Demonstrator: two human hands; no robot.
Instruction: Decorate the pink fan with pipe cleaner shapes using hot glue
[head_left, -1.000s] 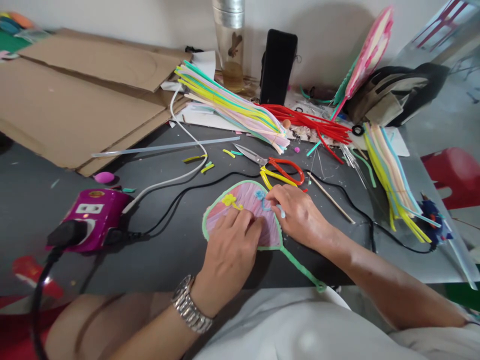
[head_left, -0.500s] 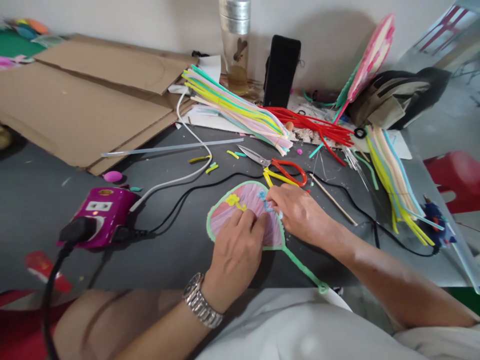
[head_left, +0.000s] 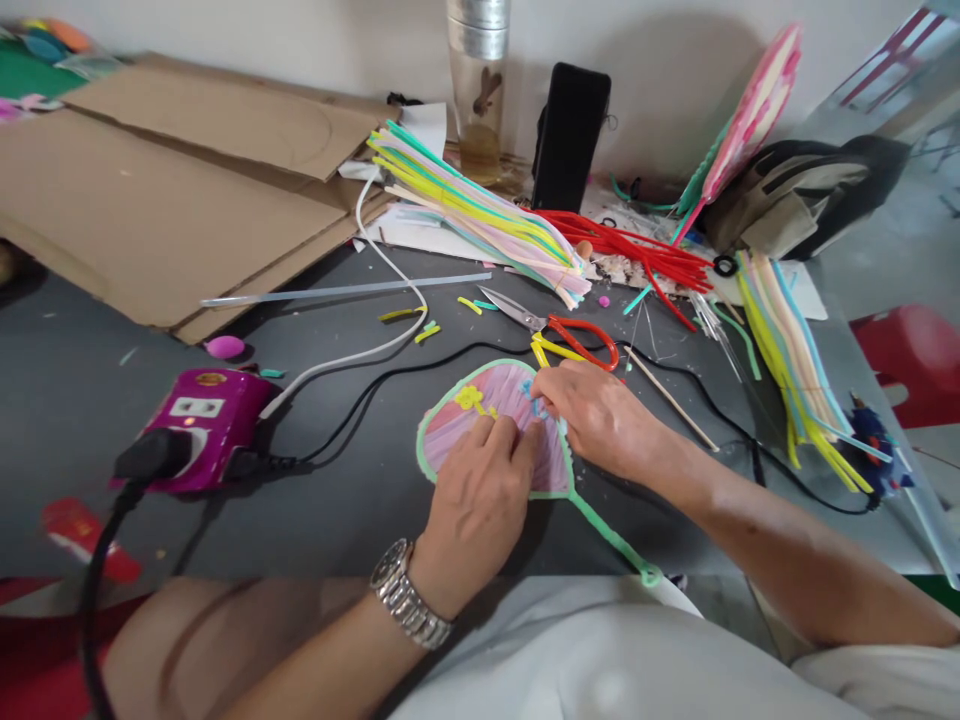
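Observation:
A small hand fan [head_left: 442, 440] with pink and purple sheer panels and a light green fuzzy rim lies flat on the table. Its green handle [head_left: 611, 535] points down to the right. A yellow pipe-cleaner flower [head_left: 469, 398] sits at its upper left. My left hand [head_left: 484, 495], with a metal watch at the wrist, presses on the fan with bent, close fingers; their tips are hidden. At the right rim my right hand [head_left: 600, 415] pinches a blue pipe-cleaner flower [head_left: 527, 390] against the fan.
Just behind the fan lie orange-handled scissors [head_left: 581, 335] and a wooden stick [head_left: 671, 398]. Pipe-cleaner bundles [head_left: 480, 215], a phone [head_left: 571, 135] and a bottle [head_left: 478, 100] line the back. A purple power socket [head_left: 199, 425] and cardboard [head_left: 187, 210] are left; a glue gun [head_left: 874, 445] is right.
The whole view has shifted slightly. Both hands stay on the fan in nearly the same pose, the left fingers a touch further right over the fan.

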